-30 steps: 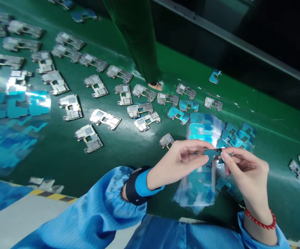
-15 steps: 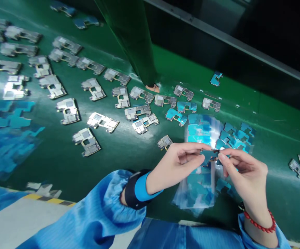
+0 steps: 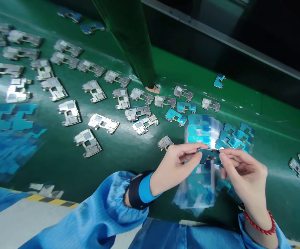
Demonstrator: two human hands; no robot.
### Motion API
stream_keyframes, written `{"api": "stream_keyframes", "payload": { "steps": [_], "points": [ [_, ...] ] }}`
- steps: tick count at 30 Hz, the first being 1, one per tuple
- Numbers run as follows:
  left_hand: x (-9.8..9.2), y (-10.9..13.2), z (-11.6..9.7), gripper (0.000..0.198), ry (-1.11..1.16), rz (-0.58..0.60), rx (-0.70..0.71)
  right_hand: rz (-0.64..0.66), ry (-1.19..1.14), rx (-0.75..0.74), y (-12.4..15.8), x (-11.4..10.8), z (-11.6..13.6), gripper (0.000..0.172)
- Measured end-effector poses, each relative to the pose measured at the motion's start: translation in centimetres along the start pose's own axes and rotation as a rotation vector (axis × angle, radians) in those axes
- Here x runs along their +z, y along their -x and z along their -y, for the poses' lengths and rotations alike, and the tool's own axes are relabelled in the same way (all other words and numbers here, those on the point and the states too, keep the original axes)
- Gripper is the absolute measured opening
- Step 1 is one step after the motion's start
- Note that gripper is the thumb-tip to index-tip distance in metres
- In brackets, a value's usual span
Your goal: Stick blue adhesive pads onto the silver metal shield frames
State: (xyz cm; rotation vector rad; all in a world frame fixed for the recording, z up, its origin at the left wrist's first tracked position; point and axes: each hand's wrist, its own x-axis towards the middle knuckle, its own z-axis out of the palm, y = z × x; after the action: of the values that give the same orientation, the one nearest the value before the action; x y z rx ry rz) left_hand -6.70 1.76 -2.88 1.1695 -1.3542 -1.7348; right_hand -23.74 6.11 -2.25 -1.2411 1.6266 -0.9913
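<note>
Between my two hands is a small circuit board (image 3: 208,156), dark with a bluish face, held by its opposite ends. My left hand (image 3: 179,165) pinches its left end between thumb and fingers. The thumb and forefinger of my right hand (image 3: 243,171) close on its right end, hiding that edge. Beneath the board lies a stack of clear sheets carrying blue film cutouts (image 3: 200,188). Close beyond my left hand, a silvery circuit board (image 3: 164,142) rests on the table, partly covered by the hand.
Many silvery circuit boards (image 3: 103,123) are spread over the green table (image 3: 129,152). Two blue-covered boards (image 3: 175,117) lie by the sheets, with blue pieces (image 3: 234,136) at their right. More blue film (image 3: 7,145) covers the left side. A green post (image 3: 136,45) rises at the back.
My left hand has turned slightly with its end of the board, and more of the board shows between my fingers. The scene at left has shifted a little as the camera moved.
</note>
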Motion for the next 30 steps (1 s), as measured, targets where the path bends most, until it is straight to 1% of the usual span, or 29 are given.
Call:
{"api": "stream_keyframes", "payload": {
  "steps": [5, 9, 17, 26, 30],
  "points": [
    [-0.03, 0.06, 0.11, 0.033, -0.025, -0.007, 0.014, -0.020, -0.022, 0.032, 0.05, -0.05, -0.07, 0.025],
    [-0.21, -0.10, 0.08, 0.034, -0.035, -0.021, 0.020, -0.070, 0.027, 0.004, -0.11, -0.17, 0.15, 0.025],
    [-0.34, -0.40, 0.17, 0.039, -0.016, -0.026, -0.005, -0.075, 0.004, -0.014, -0.30, -0.35, 0.36, 0.025],
    [-0.52, -0.31, 0.11, 0.040, -0.001, -0.032, -0.046, -0.093, -0.006, -0.064, -0.59, -0.35, 0.12, 0.018],
    [-0.51, -0.40, 0.09, 0.042, 0.010, -0.040, -0.041, -0.105, 0.010, -0.049, -0.56, -0.46, -0.27, 0.020]
  ]
}}
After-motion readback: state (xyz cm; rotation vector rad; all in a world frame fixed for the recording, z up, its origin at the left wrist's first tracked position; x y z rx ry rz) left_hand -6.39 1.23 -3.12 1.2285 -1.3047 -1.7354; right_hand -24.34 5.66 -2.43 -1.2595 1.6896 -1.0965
